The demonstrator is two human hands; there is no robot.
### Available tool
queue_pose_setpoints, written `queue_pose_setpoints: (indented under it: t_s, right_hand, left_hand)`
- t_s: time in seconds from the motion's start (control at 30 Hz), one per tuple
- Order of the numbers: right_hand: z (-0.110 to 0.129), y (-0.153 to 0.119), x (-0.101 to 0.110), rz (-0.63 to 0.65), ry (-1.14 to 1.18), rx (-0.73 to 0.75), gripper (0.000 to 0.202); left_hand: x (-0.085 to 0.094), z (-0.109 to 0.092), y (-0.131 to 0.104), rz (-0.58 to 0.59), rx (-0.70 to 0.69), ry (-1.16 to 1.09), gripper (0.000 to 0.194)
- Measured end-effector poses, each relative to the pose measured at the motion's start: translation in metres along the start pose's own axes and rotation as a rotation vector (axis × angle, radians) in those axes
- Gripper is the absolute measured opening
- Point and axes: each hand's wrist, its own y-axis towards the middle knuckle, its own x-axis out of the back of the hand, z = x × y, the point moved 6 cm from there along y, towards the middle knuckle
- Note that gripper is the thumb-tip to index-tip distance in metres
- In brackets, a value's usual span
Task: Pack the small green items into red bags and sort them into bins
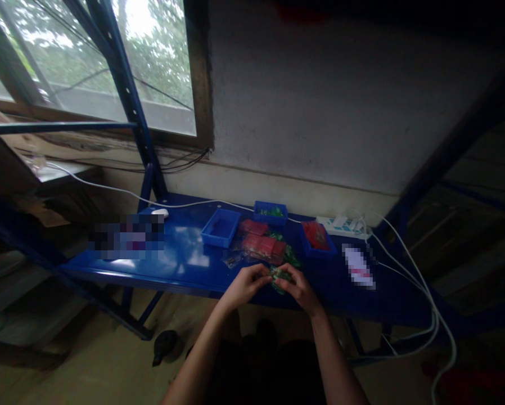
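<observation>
My left hand [249,284] and my right hand [298,286] meet at the front edge of the blue table. Between their fingertips is a small green packet [279,281], pinched from both sides; its print and exact kind are too small to read. Just beyond my fingers lie flat red packets in clear plastic [264,247], with another red packet [255,227] behind them. More green packets [292,257] lie to the right of the red ones, partly covered. Crumpled clear plastic [234,257] sits at the left of this pile.
Behind the pile are a blue tray [209,238], a blue tray of green pieces [258,217] and a blue tray of red packets [309,248]. A power strip [341,226] with white cables lies at the back right. Blurred-out items [130,236] occupy the table's left end.
</observation>
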Motion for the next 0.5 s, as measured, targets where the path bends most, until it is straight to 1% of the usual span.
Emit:
queue_pose_setpoints:
  t_s: [0.17, 0.3, 0.5]
  right_hand:
    - [-0.0021, -0.0005, 0.0013, -0.029, 0.028, -0.026, 0.02]
    - [-0.0047, -0.0003, 0.0014, -0.029, 0.024, -0.044, 0.022]
    - [-0.0065, -0.0002, 0.0015, -0.031, 0.048, -0.06, 0.023]
  left_hand:
    - [0.0007, -0.0017, -0.0001, -0.011, -0.008, 0.021, 0.026]
    - [-0.0003, -0.0025, 0.0001, -0.009, -0.014, 0.003, 0.025]
    - [-0.0034, -0.0027, 0.0007, 0.014, -0.031, -0.006, 0.022]
